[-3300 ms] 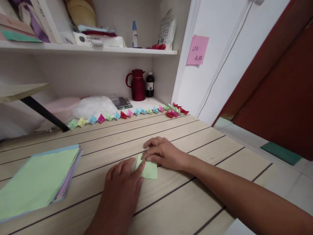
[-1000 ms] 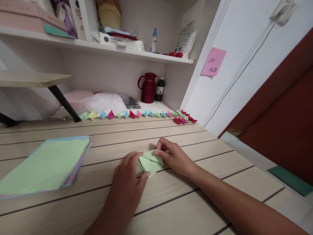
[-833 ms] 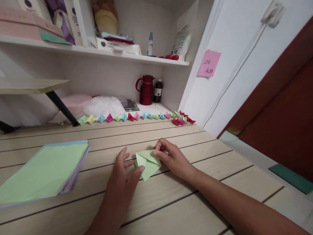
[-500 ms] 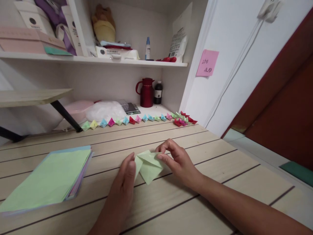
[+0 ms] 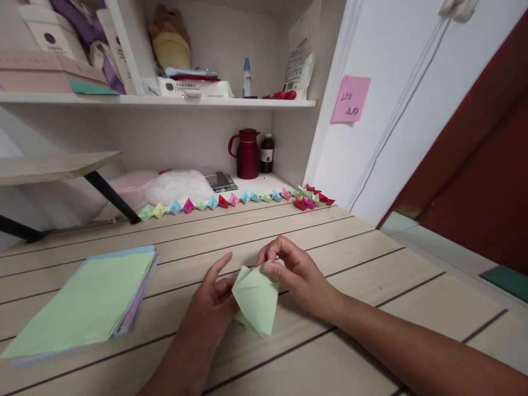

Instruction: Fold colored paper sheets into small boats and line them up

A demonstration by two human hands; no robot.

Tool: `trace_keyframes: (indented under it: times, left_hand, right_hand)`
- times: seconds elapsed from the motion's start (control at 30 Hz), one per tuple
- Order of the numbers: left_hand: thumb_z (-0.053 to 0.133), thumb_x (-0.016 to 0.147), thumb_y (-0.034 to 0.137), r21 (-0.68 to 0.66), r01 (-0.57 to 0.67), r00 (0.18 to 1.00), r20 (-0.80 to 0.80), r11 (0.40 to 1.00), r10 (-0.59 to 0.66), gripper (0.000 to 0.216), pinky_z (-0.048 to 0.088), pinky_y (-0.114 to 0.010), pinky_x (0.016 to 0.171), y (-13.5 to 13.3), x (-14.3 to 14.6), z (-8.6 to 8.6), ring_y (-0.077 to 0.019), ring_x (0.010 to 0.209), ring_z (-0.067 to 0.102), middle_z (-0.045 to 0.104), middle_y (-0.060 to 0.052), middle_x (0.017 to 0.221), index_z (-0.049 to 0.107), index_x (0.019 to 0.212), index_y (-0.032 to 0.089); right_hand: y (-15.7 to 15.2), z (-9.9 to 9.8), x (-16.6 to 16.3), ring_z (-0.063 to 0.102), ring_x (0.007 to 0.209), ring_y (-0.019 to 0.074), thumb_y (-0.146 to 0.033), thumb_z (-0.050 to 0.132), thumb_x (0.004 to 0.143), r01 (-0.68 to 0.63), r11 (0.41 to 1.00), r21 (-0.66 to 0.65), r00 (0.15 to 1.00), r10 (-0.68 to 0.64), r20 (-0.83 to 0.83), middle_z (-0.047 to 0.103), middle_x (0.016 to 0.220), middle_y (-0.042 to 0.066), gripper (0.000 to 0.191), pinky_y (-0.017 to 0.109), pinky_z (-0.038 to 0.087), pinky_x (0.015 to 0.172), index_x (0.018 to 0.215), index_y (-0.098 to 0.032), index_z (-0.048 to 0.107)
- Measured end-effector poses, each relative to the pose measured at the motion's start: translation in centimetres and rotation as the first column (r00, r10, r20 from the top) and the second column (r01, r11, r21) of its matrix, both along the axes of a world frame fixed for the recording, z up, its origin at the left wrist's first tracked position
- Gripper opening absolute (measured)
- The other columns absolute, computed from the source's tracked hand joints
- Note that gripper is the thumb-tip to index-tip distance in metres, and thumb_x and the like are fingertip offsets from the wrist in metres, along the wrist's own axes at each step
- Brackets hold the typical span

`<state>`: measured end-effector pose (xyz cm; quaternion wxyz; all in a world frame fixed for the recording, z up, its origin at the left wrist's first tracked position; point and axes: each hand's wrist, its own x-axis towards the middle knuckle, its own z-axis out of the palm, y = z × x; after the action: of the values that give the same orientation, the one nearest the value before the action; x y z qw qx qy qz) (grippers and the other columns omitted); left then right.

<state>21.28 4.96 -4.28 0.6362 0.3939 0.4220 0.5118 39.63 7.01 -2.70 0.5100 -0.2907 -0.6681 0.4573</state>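
Note:
A sheet of light green origami paper (image 5: 258, 300), partly folded with pointed corners, is held up just above the table between my hands. My right hand (image 5: 295, 272) pinches its upper right corner between thumb and fingers. On the left edge, the thumb and curled fingers of my left hand (image 5: 214, 294) close on the paper, while the index finger sticks up away from it. The left fingertips are partly hidden behind the paper. To the left lies a stack of coloured paper (image 5: 91, 300), light green on top.
Along the table's back edge runs a row of small folded paper boats (image 5: 212, 202), with more bunched in a pile (image 5: 309, 198) at the right end. Behind them stand a red jug (image 5: 248, 155) and a dark bottle (image 5: 267, 154). A black-legged wooden stand (image 5: 61, 165) is at the left.
The green paper has been tipped and turned, so a broader face now shows, its point hanging lower. My left index finger has lifted off it; my right hand keeps its pinch.

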Motion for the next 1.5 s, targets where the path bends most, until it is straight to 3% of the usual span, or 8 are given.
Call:
trace_keyframes:
  times: [0.23, 0.43, 0.6, 0.77, 0.9, 1.1, 1.3, 1.5]
  left_hand:
    - [0.076, 0.065, 0.026, 0.166, -0.056, 0.967, -0.235, 0.985, 0.095, 0.083, 0.044, -0.024, 0.061, -0.8, 0.1, 1.0, -0.0136, 0.064, 0.059, 0.065, 0.002, 0.072, 0.039, 0.14, 0.019]
    - [0.065, 0.075, 0.024, 0.316, 0.062, 0.87, -0.482, 0.947, 0.104, 0.056, 0.046, -0.027, 0.075, -2.0, 0.8, 1.2, -0.0141, 0.074, 0.059, 0.062, 0.003, 0.076, 0.055, 0.129, 0.029]
    - [0.064, 0.075, 0.024, 0.307, 0.015, 0.896, -0.427, 0.952, 0.123, 0.057, 0.047, -0.026, 0.072, -2.0, 0.8, 1.0, -0.0135, 0.072, 0.059, 0.063, 0.003, 0.076, 0.053, 0.13, 0.028]
    - [0.07, 0.072, 0.03, 0.184, -0.048, 0.915, -0.385, 0.982, 0.117, 0.066, 0.042, -0.022, 0.057, -1.1, -0.1, 1.1, -0.0122, 0.064, 0.056, 0.064, 0.0, 0.082, 0.048, 0.134, 0.023]
    - [0.073, 0.069, 0.032, 0.123, -0.041, 0.944, -0.32, 0.992, 0.079, 0.066, 0.04, -0.022, 0.055, -0.8, -0.3, 1.4, -0.0118, 0.061, 0.055, 0.064, 0.001, 0.081, 0.051, 0.13, 0.022]
    - [0.061, 0.078, 0.056, 0.003, -0.087, 0.972, -0.218, 0.996, 0.086, 0.064, 0.046, -0.028, 0.068, -1.4, 0.0, 1.9, -0.018, 0.076, 0.06, 0.068, -0.003, 0.087, 0.051, 0.132, 0.023]
    - [0.05, 0.085, 0.057, 0.121, 0.206, 0.977, -0.073, 0.971, -0.198, 0.054, 0.046, -0.037, 0.089, -1.2, -0.5, 2.0, -0.0243, 0.095, 0.062, 0.071, -0.011, 0.099, 0.065, 0.116, 0.015]
    - [0.082, 0.058, 0.037, 0.007, -0.055, 0.968, -0.244, 0.998, 0.055, 0.038, 0.047, -0.028, 0.065, -0.9, 0.1, 1.4, -0.0184, 0.066, 0.062, 0.071, -0.002, 0.072, 0.072, 0.088, 0.016]
  right_hand:
    - [0.1, 0.4, 0.0, 0.055, 0.107, 0.0202, -0.02, 0.07, 0.079, 0.004, 0.996, 0.09, 0.984, -0.02, 0.175, 0.059, 0.11, 0.006, 0.013, 0.037, 0.04, 0.096, 0.082, -0.02, 0.058]
    - [0.3, -0.1, -0.1, 0.058, 0.075, 0.0136, -0.026, 0.075, 0.075, -0.041, 0.996, -0.073, 0.991, 0.05, 0.123, 0.064, 0.093, 0.002, 0.048, 0.029, 0.048, 0.071, 0.119, -0.024, 0.056]
    - [0.3, -0.1, 0.1, 0.051, 0.065, 0.0122, -0.034, 0.075, 0.073, -0.016, 0.984, -0.176, 0.974, 0.055, 0.219, 0.06, 0.07, 0.0, 0.022, 0.025, 0.043, 0.06, 0.088, -0.018, 0.072]
    - [0.5, 0.1, 0.3, 0.046, 0.06, 0.0101, -0.037, 0.078, 0.07, -0.075, 0.942, -0.327, 0.977, 0.135, 0.167, 0.055, 0.064, -0.003, 0.031, 0.024, 0.039, 0.057, 0.093, -0.017, 0.073]
    - [0.3, 0.0, 0.2, 0.044, 0.059, 0.0093, -0.04, 0.078, 0.07, -0.095, 0.952, -0.29, 0.959, 0.166, 0.231, 0.052, 0.063, -0.003, 0.029, 0.022, 0.035, 0.054, 0.085, -0.016, 0.072]
    - [0.2, -0.1, -0.1, 0.045, 0.056, 0.0082, -0.044, 0.073, 0.074, -0.054, 0.937, -0.346, 0.986, 0.106, 0.133, 0.052, 0.06, -0.003, 0.032, 0.022, 0.036, 0.055, 0.071, -0.015, 0.06]
    - [0.7, -0.5, -0.1, 0.047, 0.05, 0.0076, -0.047, 0.073, 0.075, -0.042, 0.933, -0.356, 0.999, 0.037, -0.02, 0.055, 0.057, -0.004, 0.036, 0.021, 0.036, 0.051, 0.072, -0.017, 0.053]
    - [0.1, -0.7, -0.5, 0.052, 0.053, 0.0085, -0.043, 0.072, 0.077, -0.118, 0.931, -0.345, 0.993, 0.118, -0.023, 0.058, 0.06, -0.003, 0.033, 0.022, 0.043, 0.054, 0.074, -0.016, 0.054]
